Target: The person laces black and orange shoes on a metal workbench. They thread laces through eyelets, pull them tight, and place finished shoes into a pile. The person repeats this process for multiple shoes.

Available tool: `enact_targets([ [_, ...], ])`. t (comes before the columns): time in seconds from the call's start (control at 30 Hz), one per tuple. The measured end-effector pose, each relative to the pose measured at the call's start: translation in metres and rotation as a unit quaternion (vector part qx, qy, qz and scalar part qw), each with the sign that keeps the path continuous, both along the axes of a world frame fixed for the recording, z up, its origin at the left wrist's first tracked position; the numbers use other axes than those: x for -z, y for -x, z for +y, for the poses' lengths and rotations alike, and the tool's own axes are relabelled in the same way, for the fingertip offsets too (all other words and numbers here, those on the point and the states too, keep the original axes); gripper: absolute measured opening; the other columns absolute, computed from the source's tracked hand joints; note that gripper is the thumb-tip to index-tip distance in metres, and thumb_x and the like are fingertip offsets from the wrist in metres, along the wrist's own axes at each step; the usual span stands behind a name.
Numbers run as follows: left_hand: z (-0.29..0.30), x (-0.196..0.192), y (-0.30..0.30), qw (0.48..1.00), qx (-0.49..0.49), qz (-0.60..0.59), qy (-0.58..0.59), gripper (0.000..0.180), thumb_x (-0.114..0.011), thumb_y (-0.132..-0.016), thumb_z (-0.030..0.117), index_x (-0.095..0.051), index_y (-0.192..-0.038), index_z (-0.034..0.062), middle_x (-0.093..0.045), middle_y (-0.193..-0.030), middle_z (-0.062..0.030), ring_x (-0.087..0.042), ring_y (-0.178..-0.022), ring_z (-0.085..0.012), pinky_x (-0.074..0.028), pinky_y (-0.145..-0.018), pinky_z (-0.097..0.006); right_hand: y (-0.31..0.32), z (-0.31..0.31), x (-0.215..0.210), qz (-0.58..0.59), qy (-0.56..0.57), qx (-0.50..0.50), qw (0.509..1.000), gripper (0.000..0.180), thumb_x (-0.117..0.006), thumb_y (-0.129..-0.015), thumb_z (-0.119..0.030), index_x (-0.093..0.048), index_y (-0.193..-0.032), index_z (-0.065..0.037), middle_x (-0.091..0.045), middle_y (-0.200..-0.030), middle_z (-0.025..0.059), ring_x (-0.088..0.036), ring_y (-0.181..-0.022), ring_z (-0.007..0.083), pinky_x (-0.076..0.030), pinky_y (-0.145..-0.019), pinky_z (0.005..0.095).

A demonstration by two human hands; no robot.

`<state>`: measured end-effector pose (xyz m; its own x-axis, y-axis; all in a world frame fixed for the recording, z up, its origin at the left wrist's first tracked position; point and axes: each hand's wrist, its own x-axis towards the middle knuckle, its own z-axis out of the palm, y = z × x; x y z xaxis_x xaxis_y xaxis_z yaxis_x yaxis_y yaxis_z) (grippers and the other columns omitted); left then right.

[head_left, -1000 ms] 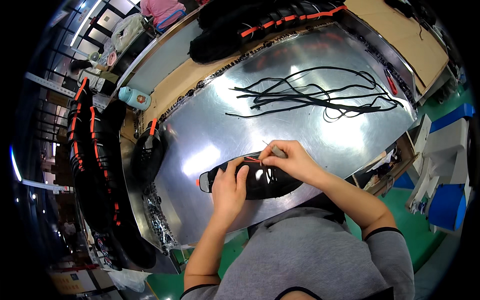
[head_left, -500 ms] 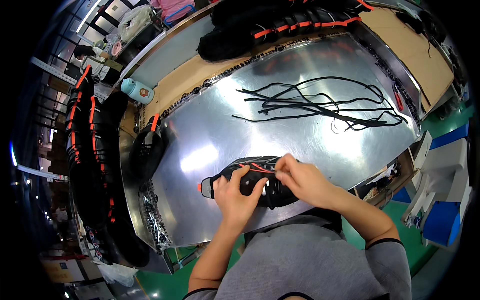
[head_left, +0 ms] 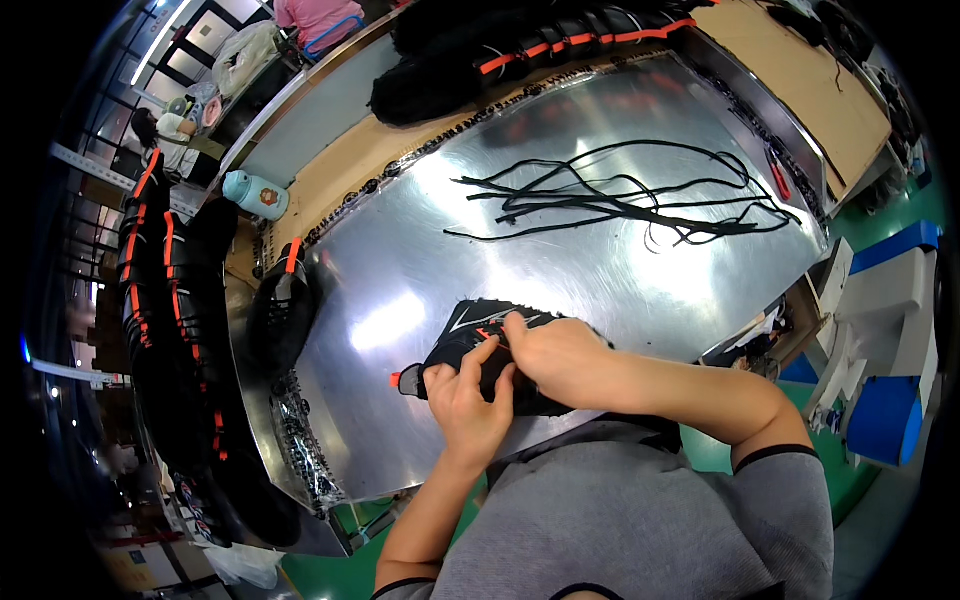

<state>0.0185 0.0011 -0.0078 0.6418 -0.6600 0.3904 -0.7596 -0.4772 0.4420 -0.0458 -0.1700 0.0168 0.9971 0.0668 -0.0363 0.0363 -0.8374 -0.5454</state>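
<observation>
A black shoe [head_left: 470,318] with orange and grey trim lies on the metal tabletop close to my body, its grey heel tab and orange pull pointing left. My left hand [head_left: 467,405] grips the shoe near its opening, fingers bent and thumb on the upper. Over the shoe's lacing area, my right hand [head_left: 560,360] is closed in a pinch beside the orange eyelet trim. Whatever is between its fingertips is hidden. Both hands cover much of the upper. Loose black shoelaces [head_left: 620,207] spread across the table beyond the shoe.
Another black shoe [head_left: 280,315] stands at the table's left edge. Rows of black shoes with orange strips [head_left: 165,330] line the left side, more [head_left: 560,50] the back. A light-blue bottle [head_left: 255,195] and a red-handled tool [head_left: 778,178] lie near the edges. A person [head_left: 175,140] is far left.
My right hand has moved left and turned over the lacing area, nearer my left hand. The shoe has tilted, showing more of its far side. The whole view has shifted slightly.
</observation>
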Motion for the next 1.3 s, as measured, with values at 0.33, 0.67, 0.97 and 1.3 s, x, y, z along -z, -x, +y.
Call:
enact_targets([
  [0.33, 0.004, 0.012, -0.025, 0.965, -0.064, 0.250, 0.041, 0.029, -0.070, -0.089, 0.012, -0.069, -0.119, 0.0079, -0.070, -0.107, -0.0130, -0.063, -0.099, -0.0292, -0.045, -0.095, -0.039, 0.008, -0.030, -0.008, 0.069, -0.022, 0.038, 0.997, 0.017, -0.063, -0.095, -0.017, -0.060, -0.106, -0.004, -0.072, -0.082, 0.0149, -0.072, -0.081, 0.0364, -0.055, -0.067, 0.0439],
  [0.67, -0.030, 0.006, -0.020, 0.966, -0.143, 0.216, -0.007, 0.081, -0.082, -0.072, 0.003, -0.046, -0.144, 0.0042, -0.069, -0.096, -0.0101, -0.067, -0.090, -0.0165, -0.055, -0.084, -0.031, 0.020, -0.013, 0.084, -0.312, -0.251, 0.298, 0.867, 0.012, -0.062, -0.097, -0.009, -0.066, -0.107, -0.005, -0.071, -0.083, 0.0128, -0.070, -0.069, 0.0275, -0.052, -0.061, 0.0328],
  [0.97, -0.002, -0.030, -0.044, 0.773, 0.036, 0.631, 0.048, 0.070, -0.073, -0.081, -0.009, -0.048, -0.145, 0.0032, -0.065, -0.088, -0.0013, -0.065, -0.086, -0.0117, -0.052, -0.086, -0.025, 0.017, -0.024, 0.074, -0.310, -0.278, 0.280, 0.865, 0.021, -0.067, -0.093, -0.015, -0.066, -0.114, -0.010, -0.068, -0.077, 0.0104, -0.068, -0.065, 0.0259, -0.051, -0.058, 0.0340],
  [1.3, -0.016, -0.032, -0.031, 0.782, 0.004, 0.618, 0.077, 0.045, -0.068, -0.091, 0.000, -0.055, -0.134, 0.0013, -0.064, -0.088, 0.0003, -0.063, -0.086, -0.0103, -0.050, -0.086, -0.026, 0.007, -0.004, 0.061, -0.349, -0.139, 0.126, 0.918, 0.017, -0.075, -0.076, -0.008, -0.069, -0.091, -0.012, -0.065, -0.075, 0.0007, -0.064, -0.061, 0.0188, -0.047, -0.053, 0.0320],
])
